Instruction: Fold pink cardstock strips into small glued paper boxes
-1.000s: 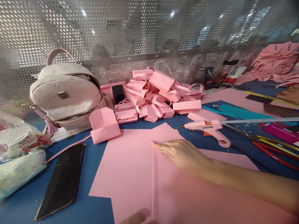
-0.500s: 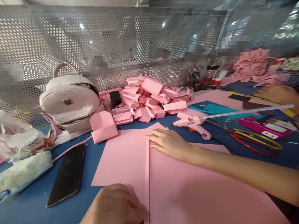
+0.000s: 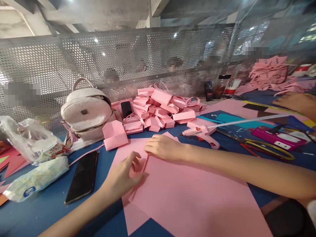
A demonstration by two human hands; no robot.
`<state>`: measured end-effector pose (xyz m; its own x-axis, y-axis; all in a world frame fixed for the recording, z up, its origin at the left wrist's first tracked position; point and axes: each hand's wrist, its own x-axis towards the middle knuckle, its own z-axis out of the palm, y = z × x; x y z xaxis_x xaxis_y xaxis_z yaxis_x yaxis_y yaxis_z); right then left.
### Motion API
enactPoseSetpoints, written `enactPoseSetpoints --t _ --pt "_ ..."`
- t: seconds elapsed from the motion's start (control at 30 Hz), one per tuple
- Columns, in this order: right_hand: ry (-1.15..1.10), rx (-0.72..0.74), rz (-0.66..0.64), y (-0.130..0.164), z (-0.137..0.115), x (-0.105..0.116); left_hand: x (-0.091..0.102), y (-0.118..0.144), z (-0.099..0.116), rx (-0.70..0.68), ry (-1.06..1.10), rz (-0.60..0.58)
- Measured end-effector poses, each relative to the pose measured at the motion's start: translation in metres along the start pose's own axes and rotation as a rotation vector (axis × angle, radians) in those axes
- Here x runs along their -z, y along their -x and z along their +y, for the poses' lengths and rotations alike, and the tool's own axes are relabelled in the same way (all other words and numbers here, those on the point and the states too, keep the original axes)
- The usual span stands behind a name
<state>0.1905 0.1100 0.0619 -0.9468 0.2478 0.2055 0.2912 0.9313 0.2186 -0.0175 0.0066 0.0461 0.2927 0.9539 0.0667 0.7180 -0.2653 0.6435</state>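
Observation:
A large sheet of pink paper lies on the blue table, its left side folded into a narrow strip. A second pink sheet shows underneath it. My right hand is closed over the far end of the fold, fingers together and curled on the edge. Nearer to me, my left hand hovers along the fold with curled fingers and the thumb apart, the thumb tip close to or touching the strip. Beyond my right forearm rests a pink glue gun with a long clear glue stick.
Folded pink paper bags are heaped at the back beside a white backpack. A black phone and a wipes packet lie left. To the right are scissors, a magenta power strip and another person's hand.
My left hand has moved up and away from me along the fold, its fingers now apart. The folded strip now slants, and my right hand has shifted slightly left. The view has tilted upward.

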Motion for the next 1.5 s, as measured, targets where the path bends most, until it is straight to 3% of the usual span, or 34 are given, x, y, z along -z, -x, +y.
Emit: enactPoseSetpoints --t 0.17,0.4,0.7,0.93,1.1,1.3,1.5 --pt "-0.330 -0.256 -0.025 -0.007 0.010 0.007 0.009 -0.031 -0.021 0.012 0.033 -0.033" --pt "-0.477 -0.368 -0.033 0.015 0.010 -0.006 0.014 -0.039 -0.030 0.031 0.015 0.036" --pt "-0.402 -0.289 0.018 0.024 0.001 -0.009 -0.001 -0.031 -0.018 0.017 -0.159 0.128" --pt "-0.158 -0.166 0.042 0.032 -0.013 -0.015 -0.016 -0.023 -0.004 -0.266 -0.529 0.219" --pt "-0.146 -0.171 0.008 0.041 -0.022 -0.007 -0.018 -0.010 -0.008 -0.409 -0.768 0.159" --pt "-0.144 -0.285 0.062 0.058 -0.019 -0.005 -0.009 0.007 -0.017 -0.349 -0.700 0.218" --pt "-0.085 -0.346 0.038 0.068 -0.015 -0.001 0.007 0.039 -0.032 -0.268 -0.745 0.239"
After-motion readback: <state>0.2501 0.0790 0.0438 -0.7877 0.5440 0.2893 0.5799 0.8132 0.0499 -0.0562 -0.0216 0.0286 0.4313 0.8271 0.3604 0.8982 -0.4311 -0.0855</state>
